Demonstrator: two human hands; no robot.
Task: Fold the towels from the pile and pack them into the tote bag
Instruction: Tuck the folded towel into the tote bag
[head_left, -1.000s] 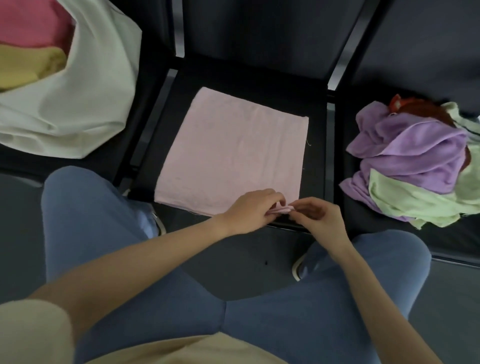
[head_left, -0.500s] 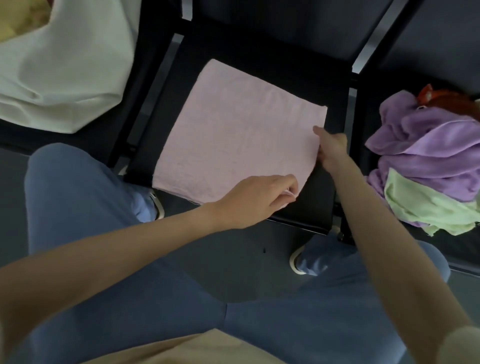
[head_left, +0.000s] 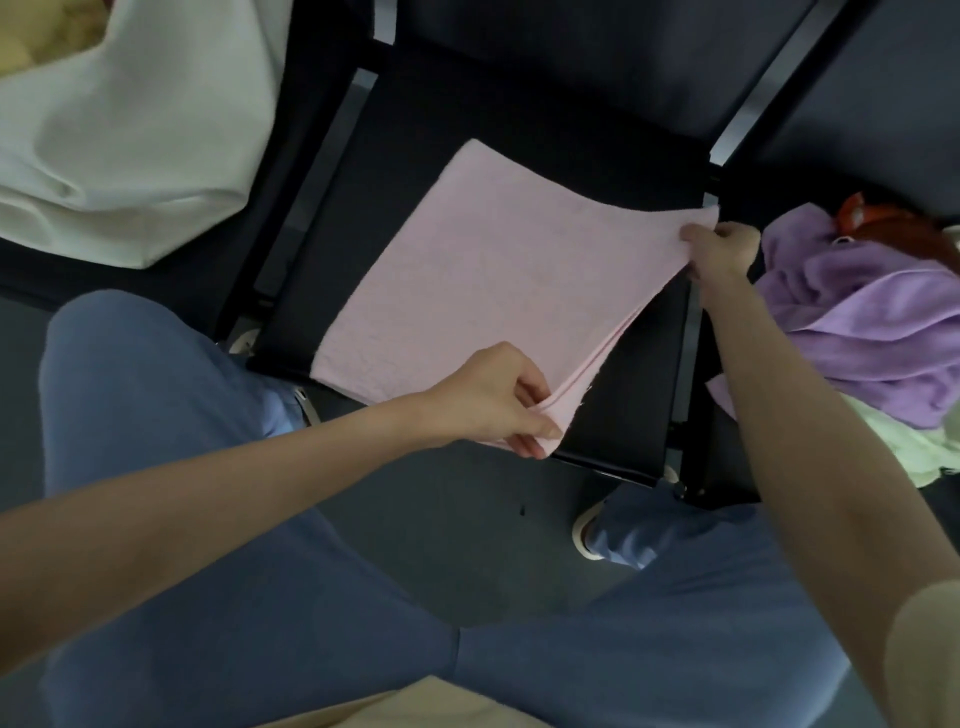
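Observation:
A pale pink towel (head_left: 467, 280), folded in layers, lies on the middle dark seat (head_left: 519, 114). My left hand (head_left: 493, 400) pinches its near right corner, lifted off the seat. My right hand (head_left: 722, 249) grips its far right corner, also raised. The right edge of the towel hangs between both hands above the seat. The white tote bag (head_left: 130, 130) stands on the left seat; a yellow towel (head_left: 31, 36) shows inside it at the top left. The pile of towels (head_left: 862, 322), purple, light green and orange-red, sits on the right seat.
Metal frame bars (head_left: 691, 332) separate the three dark seats. My knees in blue trousers (head_left: 156, 415) fill the foreground, with dark floor (head_left: 441, 519) between them and a shoe (head_left: 587, 530) under the seat edge.
My right hand slid from the near corner up the right edge to the far corner. Both hands have raised the towel's right edge off the seat. The view tilted downward.

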